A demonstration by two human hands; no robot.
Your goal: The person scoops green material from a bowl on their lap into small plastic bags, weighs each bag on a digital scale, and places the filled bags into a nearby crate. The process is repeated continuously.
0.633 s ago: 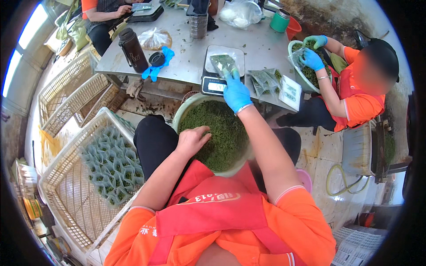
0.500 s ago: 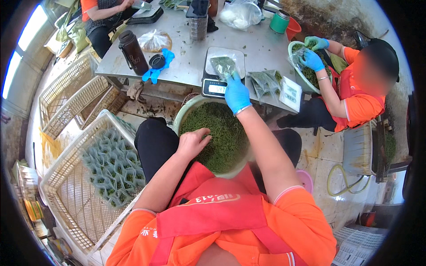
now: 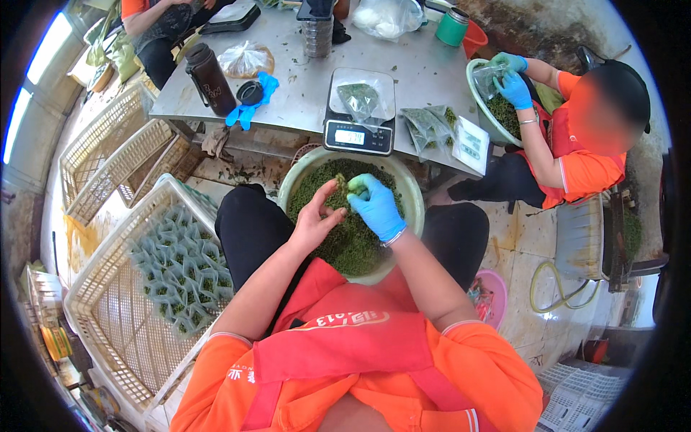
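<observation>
My left hand (image 3: 317, 219), bare, is raised over a pale green basin (image 3: 416, 189) with thumb and index finger apart. My right hand (image 3: 379, 209), in a blue glove, faces it with curled fingers; what they pinch is hidden. A small green clump (image 3: 340, 181) shows between the fingertips of both hands, and I cannot tell which holds it. Small green berry-like grains (image 3: 353, 252) fill the basin between my knees. Beyond it, a clear bag of green grains (image 3: 358, 99) lies on the digital scale (image 3: 360, 137), which no hand touches.
Filled bags (image 3: 426, 129) and a white card (image 3: 471, 146) lie right of the scale on the metal table (image 3: 288, 101). A crate (image 3: 108, 306) of upright filled bags (image 3: 183, 270) stands at my left. A co-worker (image 3: 576, 144) handles a bag over another basin (image 3: 481, 115) at right.
My right hand has left the bag on the scale and come back over the basin beside my left hand. My left hand has risen slightly. The bag now rests alone on the scale.
</observation>
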